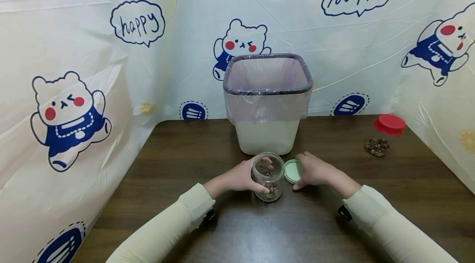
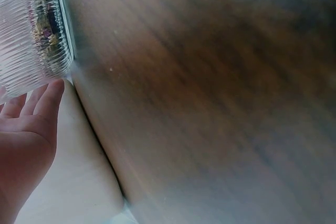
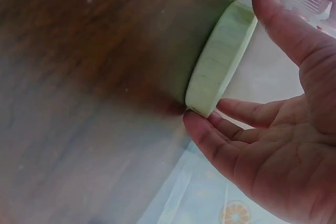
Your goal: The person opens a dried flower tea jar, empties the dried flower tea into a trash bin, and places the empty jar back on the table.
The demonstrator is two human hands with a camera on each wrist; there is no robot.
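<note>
Nearest on the dark brown wooden surface (image 1: pixel 241 230), an open, clear ribbed glass jar (image 1: pixel 273 184) stands upright near the middle, dried flower buds (image 1: pixel 272 190) low inside it. The left hand (image 1: pixel 243 175) is clamped round the jar from the left, thumb on the near side; a firm, even grip with the base flat on the wood should serve best, since a sideways knock could tip it. Just right of the jar is a pale green round lid (image 1: pixel 293 171), its rim pinched between the thumb and fingers of the right hand (image 1: pixel 315 170). Holding opposite edges, as here, ought to let the lid be handled level, and the thumb is best kept clear of the glass close by. Beyond both hands, a white plastic bin (image 1: pixel 267 137) with a translucent liner calls for elbow room on the far side. Far right, a scalloped red cap (image 1: pixel 389 124) and dark dried buds (image 1: pixel 376 147) seem to belong to one clear container, though its walls are hard to make out.
</note>
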